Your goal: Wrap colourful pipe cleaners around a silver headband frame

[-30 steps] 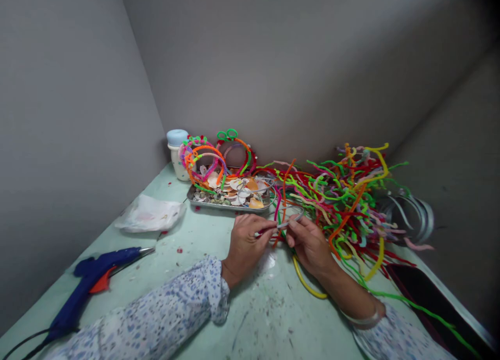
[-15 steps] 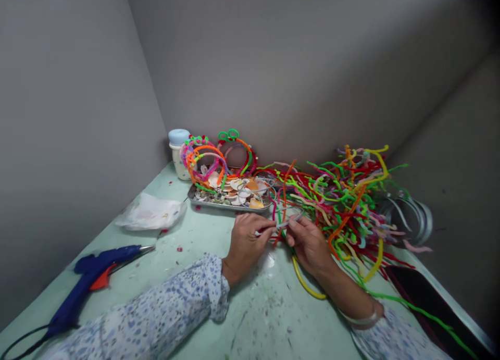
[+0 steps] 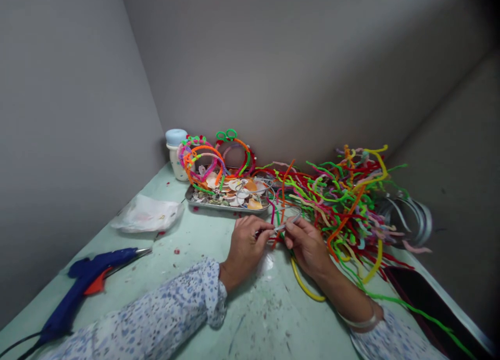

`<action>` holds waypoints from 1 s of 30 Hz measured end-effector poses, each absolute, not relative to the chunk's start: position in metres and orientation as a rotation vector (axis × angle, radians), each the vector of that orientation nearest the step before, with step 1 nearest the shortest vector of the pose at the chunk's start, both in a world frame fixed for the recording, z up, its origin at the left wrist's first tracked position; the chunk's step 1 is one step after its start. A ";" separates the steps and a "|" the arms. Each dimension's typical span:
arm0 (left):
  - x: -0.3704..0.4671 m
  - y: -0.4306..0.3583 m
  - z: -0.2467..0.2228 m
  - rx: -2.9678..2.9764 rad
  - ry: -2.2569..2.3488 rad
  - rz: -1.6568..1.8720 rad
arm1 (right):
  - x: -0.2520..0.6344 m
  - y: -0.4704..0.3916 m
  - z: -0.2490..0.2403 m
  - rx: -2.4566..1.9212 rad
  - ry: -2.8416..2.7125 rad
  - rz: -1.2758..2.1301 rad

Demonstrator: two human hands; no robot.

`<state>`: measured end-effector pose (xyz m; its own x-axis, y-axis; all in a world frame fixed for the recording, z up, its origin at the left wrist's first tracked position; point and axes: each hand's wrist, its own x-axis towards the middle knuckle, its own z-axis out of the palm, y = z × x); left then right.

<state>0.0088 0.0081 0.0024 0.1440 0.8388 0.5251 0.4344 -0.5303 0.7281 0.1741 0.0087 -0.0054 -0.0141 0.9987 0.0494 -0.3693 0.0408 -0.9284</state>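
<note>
Head view: little has been changed; the thin, curved, pale-grey band (image 3: 280, 227) is still pinched by the left hand (image 3: 245, 245) and right hand (image 3: 310, 249) above the pale-green tabletop (image 3: 265, 318), its handling apparently continuing.

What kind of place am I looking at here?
Probably a craft corner: a heap of fuzzy coloured stems, a blue glue gun and a metal tray of what look like shells share one speckled table.
</note>
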 end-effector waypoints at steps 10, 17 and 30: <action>0.008 0.007 0.001 2.024 1.214 1.369 | 0.174 0.009 -0.007 -0.873 -0.991 1.344; 0.008 0.008 0.001 2.036 1.220 1.444 | 0.174 0.009 -0.005 -0.886 -0.994 1.338; 0.005 0.009 0.002 2.124 1.202 1.377 | 0.176 0.010 -0.008 -0.898 -1.008 1.341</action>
<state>0.0054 0.0086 0.0017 0.1733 0.7951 0.5812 0.4682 -0.5857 0.6616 0.1758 0.0102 -0.0084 -0.0307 0.9978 0.0596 -0.3347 0.0459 -0.9412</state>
